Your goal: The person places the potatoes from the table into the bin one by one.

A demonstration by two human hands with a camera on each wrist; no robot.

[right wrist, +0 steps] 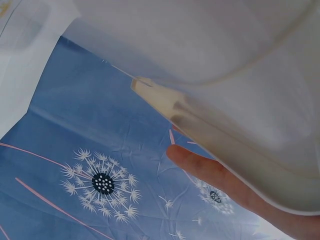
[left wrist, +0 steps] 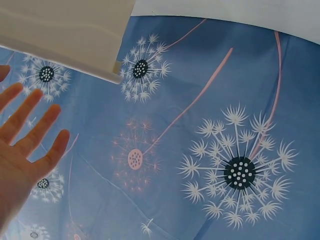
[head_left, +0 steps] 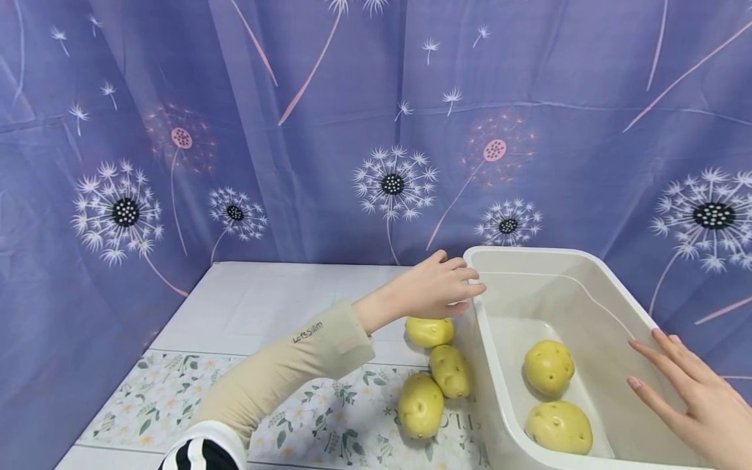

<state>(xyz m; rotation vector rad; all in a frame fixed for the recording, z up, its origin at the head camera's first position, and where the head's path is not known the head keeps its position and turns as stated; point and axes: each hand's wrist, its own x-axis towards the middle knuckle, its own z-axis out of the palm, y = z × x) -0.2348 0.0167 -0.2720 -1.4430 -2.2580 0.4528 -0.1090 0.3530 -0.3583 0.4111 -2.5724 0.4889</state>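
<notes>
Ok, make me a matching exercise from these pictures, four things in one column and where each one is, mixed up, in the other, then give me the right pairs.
Things:
1. left hand
2. right hand
3. three potatoes
4. two potatoes

Places:
A. inside the white tub
B. on the table, left of the tub
C. at the tub's far left corner
D. by the tub's right rim, fingers straight

Pairs: 1-C, 2-D, 3-B, 4-A
</notes>
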